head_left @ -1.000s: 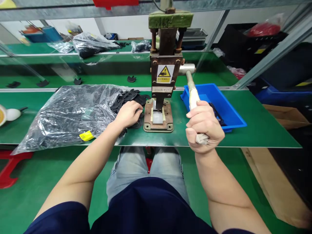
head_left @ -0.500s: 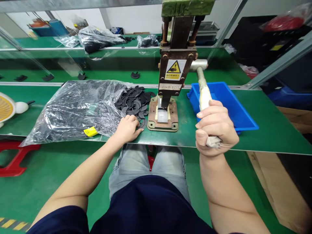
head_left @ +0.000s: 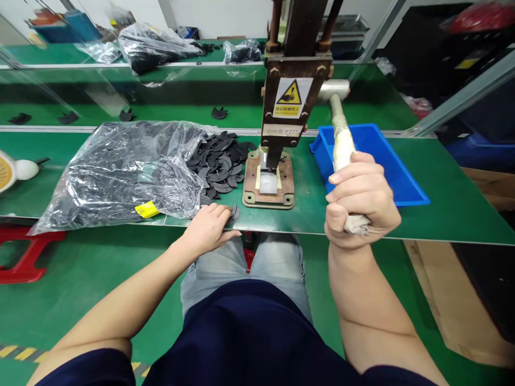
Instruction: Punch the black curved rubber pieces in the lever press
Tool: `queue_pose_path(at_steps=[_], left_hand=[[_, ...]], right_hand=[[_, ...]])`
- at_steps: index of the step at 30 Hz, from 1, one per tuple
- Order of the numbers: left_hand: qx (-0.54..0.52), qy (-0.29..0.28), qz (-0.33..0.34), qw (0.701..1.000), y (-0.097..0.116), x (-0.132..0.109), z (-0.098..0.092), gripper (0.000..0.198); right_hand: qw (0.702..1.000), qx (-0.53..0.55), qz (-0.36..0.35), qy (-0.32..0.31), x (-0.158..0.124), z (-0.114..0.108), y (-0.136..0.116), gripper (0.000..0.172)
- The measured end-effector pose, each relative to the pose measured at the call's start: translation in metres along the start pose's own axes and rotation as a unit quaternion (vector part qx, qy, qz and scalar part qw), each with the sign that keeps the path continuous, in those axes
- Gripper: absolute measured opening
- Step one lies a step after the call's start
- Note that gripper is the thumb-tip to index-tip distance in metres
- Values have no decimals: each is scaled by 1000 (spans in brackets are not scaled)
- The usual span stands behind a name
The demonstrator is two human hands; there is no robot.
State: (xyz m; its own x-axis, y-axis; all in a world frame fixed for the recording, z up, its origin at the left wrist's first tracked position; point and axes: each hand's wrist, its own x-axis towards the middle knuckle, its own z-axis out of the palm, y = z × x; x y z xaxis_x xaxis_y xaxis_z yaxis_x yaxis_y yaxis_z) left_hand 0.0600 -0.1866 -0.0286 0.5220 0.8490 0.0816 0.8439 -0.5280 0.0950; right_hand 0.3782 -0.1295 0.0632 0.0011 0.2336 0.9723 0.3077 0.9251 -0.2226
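My right hand [head_left: 361, 199] is wrapped round the cloth-bound lever handle [head_left: 341, 143] of a hand press [head_left: 281, 102]. The press stands on a rusty base plate [head_left: 269, 185] on the green bench [head_left: 442, 203]. My left hand [head_left: 209, 228] rests at the bench's front edge, its fingers pinching a flat black part [head_left: 234, 214]. A loose pile of black crescent-shaped parts [head_left: 219, 161] lies just left of the press. Behind it spreads a clear plastic bag [head_left: 120, 174] full of the same parts.
A blue bin [head_left: 398, 177] sits right of the press, behind the lever. A cardboard box [head_left: 458, 300] stands on the floor at the right. Red plastic [head_left: 24, 257] lies under the bench at the left. More bags and black parts sit on the far shelves [head_left: 153, 45].
My left hand has drawn back from the pile beside the press base to the bench's front edge, bringing a black part along. My right hand has stayed on the lever.
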Motion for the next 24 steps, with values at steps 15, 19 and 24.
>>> queue_pose_path(at_steps=[15,19,24], left_hand=[[-137,176,-16,975,-9,-39,-2,16],[-109,264,-33,958,-4,-53,5,27],[-137,291,-38,946,-1,-60,24,31]], right_hand=[[1000,-3,-11,16,0,1,5,43],[999,8,-17,33,-1,3,7,46],[1000,-18,4,24,-1,2,1,46]])
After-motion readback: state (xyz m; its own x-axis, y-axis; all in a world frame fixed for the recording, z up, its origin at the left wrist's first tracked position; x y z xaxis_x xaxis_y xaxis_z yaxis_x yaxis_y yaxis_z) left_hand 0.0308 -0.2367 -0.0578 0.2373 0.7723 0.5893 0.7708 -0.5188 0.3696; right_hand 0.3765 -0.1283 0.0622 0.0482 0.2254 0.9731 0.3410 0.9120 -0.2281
